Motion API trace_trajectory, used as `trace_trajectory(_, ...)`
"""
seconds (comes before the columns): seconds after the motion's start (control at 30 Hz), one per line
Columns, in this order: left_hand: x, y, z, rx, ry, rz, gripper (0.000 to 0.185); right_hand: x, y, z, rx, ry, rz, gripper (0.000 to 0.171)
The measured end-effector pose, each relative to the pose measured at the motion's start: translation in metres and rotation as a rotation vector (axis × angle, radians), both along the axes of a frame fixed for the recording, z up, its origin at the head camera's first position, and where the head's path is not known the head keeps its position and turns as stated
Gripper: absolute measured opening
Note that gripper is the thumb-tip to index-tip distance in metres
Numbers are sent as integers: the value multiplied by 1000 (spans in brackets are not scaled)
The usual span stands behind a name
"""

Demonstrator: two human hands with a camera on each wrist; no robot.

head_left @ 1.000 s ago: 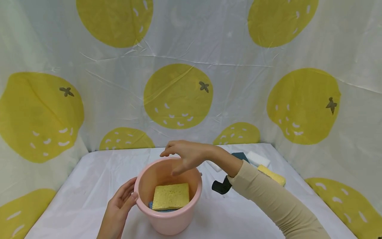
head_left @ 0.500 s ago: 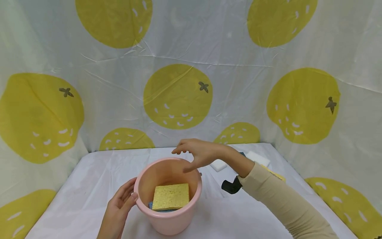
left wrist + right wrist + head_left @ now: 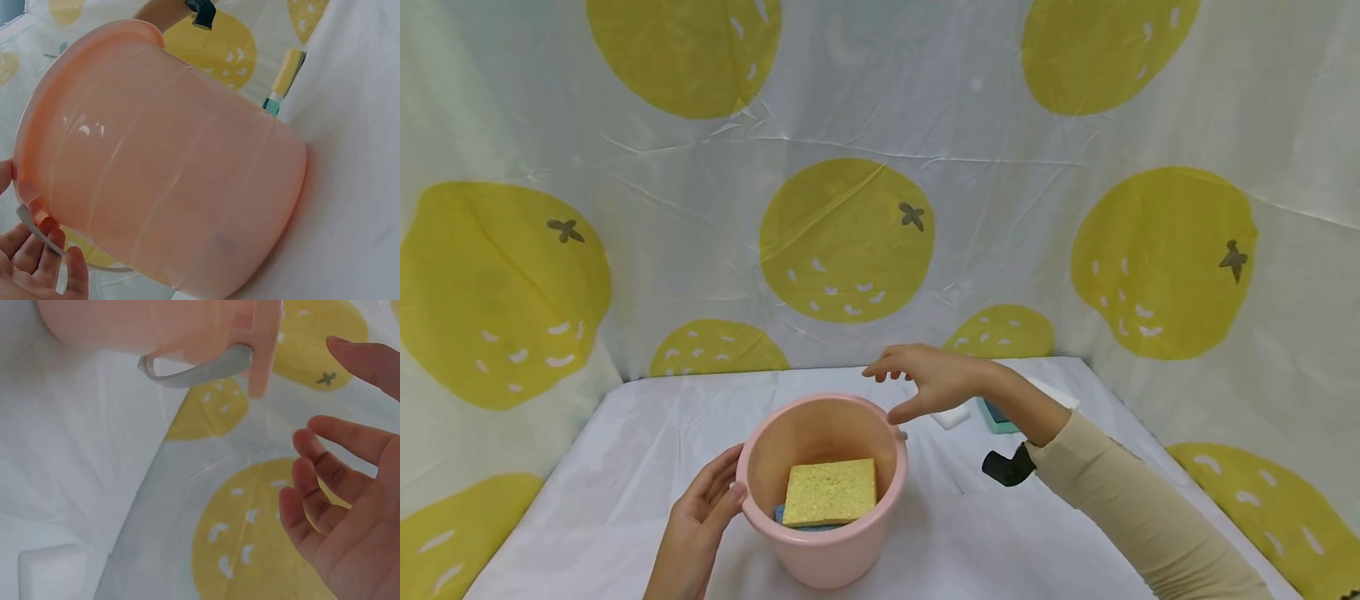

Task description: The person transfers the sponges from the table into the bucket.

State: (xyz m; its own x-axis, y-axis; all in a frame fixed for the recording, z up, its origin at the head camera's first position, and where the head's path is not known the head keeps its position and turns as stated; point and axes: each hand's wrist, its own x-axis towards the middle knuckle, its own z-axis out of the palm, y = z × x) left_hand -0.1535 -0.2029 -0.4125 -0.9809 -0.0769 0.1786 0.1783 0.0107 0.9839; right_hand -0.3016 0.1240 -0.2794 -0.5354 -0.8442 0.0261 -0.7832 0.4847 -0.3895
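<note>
A pink bucket (image 3: 829, 557) stands upright on the white-covered table. Inside it a yellow sponge (image 3: 831, 492) lies over something blue (image 3: 778, 514), mostly covered. My left hand (image 3: 702, 510) grips the bucket's left rim, thumb at the rim and fingers on the outside. In the left wrist view those fingers lie near one end of the grey handle (image 3: 39, 235). Above the bucket's right rim hovers my right hand (image 3: 934, 377), holding nothing, its fingers loosely bent and thumb apart. The right wrist view shows that hand clear of the bucket and its handle (image 3: 203, 372).
Right of the bucket lie a white block (image 3: 951, 417), a green and dark blue sponge (image 3: 997, 415) and another white block (image 3: 1060, 395), partly behind my right arm. A yellow sponge (image 3: 288, 72) shows in the left wrist view. A lemon-print cloth (image 3: 850, 242) hangs behind.
My right hand has moved right, from over the bucket's opening to above its right rim, uncovering the green and blue sponge. The left hand and the bucket have stayed put.
</note>
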Motion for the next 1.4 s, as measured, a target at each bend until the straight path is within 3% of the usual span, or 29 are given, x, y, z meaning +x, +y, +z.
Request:
trace_trajectory(0.77, 2, -1, -3, 2, 42, -7, 46, -10, 43, -17, -20, -32, -161, 69)
trace_trajectory(1.1, 1, -1, -3, -3, 28, 0, 47, -13, 63, -22, -40, -41, -203, 70)
trace_trajectory(1.4, 1, -1, -3, -6, 63, -7, 45, -16, 86, -34, -76, -62, -246, 66)
